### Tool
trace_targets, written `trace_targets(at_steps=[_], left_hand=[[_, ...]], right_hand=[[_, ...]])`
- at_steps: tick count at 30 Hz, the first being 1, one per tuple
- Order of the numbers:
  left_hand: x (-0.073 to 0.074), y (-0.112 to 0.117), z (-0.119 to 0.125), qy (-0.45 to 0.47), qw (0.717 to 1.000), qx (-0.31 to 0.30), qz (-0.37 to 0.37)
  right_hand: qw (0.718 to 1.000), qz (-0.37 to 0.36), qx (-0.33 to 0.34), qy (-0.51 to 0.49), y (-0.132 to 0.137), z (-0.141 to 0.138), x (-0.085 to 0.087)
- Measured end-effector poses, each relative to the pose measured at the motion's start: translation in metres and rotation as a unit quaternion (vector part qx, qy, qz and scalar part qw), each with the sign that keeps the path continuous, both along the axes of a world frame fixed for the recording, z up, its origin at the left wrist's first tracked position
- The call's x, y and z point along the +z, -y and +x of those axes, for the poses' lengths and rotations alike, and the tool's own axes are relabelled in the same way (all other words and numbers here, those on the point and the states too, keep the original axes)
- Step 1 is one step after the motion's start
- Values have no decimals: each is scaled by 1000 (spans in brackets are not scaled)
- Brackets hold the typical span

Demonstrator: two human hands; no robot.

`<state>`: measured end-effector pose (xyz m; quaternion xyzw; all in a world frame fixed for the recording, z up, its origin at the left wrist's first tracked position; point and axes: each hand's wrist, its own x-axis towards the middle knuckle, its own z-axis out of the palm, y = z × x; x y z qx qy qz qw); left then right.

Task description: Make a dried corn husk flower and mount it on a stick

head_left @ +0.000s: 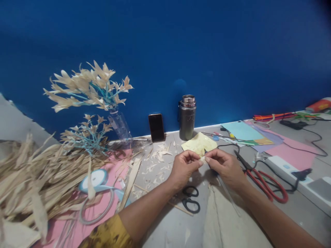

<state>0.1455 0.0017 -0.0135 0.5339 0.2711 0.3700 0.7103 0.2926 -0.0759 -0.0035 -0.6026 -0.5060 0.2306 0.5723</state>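
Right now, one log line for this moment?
left hand: pinching pale strip | right hand: pinching pale strip | nearby: black scissors, red scissors

No text, label, brand or number can be read in this view. The screen of the phone (156,127) is seen dark, and whatever is printed on the steel flask (187,117), on the white power strip (289,167) or on the red pack (319,104) at the far right is too small and blurred to be made out
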Motion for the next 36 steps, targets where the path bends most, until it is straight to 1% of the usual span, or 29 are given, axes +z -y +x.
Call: trace_targets(at_steps=[5,9,12,16,20,22,25,27,29,32,34,36], left_hand=[[0,-2,-1,-2,999,-27,-16],[0,-2,-1,-5,999,-32,-31],[0,-2,-1,-15,999,-27,-22],[-4,-2,1,-31,999,-3,33],[-7,-1,0,-28,995,39,93],[-6,0,-2,-27,988,62,139],[-2,2,-4,-31,973,74,214],[-1,3,-4,-32,971,72,224],[-3,2,-2,-30,982,64,174],[-8,2,1,-10,999,30,24],[-11,2,3,14,997,2,-74],[-12,3,3,41,988,-20,-148]], right_hand=[[1000,-4,8,5,0,2,-1],[999,6,4,44,1,2,-5],[999,0,-5,52,1,1,-7],[999,-12,-15,29,0,0,-4],[1000,-8,-13,-1,-1,-2,-1],[1000,-13,-14,-10,-2,-3,-1],[999,-25,-14,-14,-2,-3,-2],[1000,-24,-14,-14,-2,-3,-2],[1000,-19,-14,-12,-2,-3,-2],[1000,-12,-19,-4,-2,-3,-3],[1000,-5,-21,7,-2,-3,-4],[1000,3,-20,21,-2,-3,-7]])
